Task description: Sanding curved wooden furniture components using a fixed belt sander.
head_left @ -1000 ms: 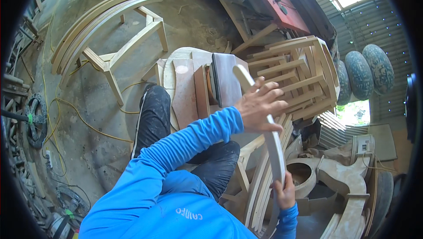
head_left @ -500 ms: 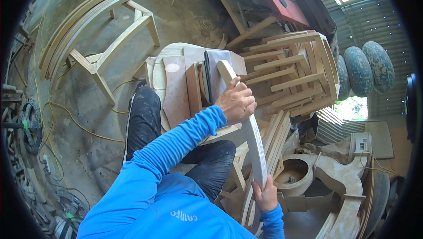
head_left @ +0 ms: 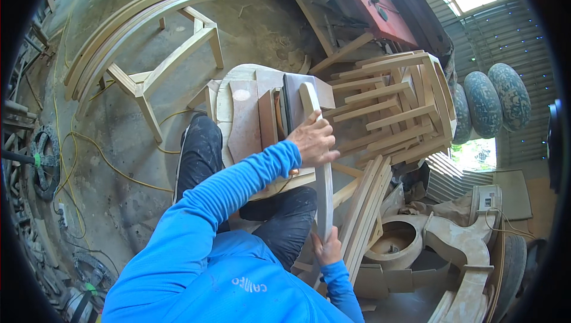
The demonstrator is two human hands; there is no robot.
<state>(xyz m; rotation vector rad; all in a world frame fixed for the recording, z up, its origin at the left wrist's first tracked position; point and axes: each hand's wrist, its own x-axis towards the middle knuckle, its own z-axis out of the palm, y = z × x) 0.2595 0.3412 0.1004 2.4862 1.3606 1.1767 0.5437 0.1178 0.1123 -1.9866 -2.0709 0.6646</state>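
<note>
A long, pale, curved wooden slat stands on edge before me, its far end against the grey face of an upright sanding belt. Around its upper part is my left hand, thumb side toward the belt, fingers loosely bent over the wood. My right hand grips the slat nearer my body, its fingers closed round it. The slat's lowest end partly shows below that hand. Beside the belt, wooden boards lie on a pale workbench top.
A curved wooden frame on legs stands at far left. Stacked wooden frames and long slats are on the right. A yellow cable crosses the floor. A round-mouthed blower housing sits at lower right.
The slat's near end has swung left with my right hand, so it stands more upright in view. My left hand's fingers have loosened somewhat. The view has shifted slightly.
</note>
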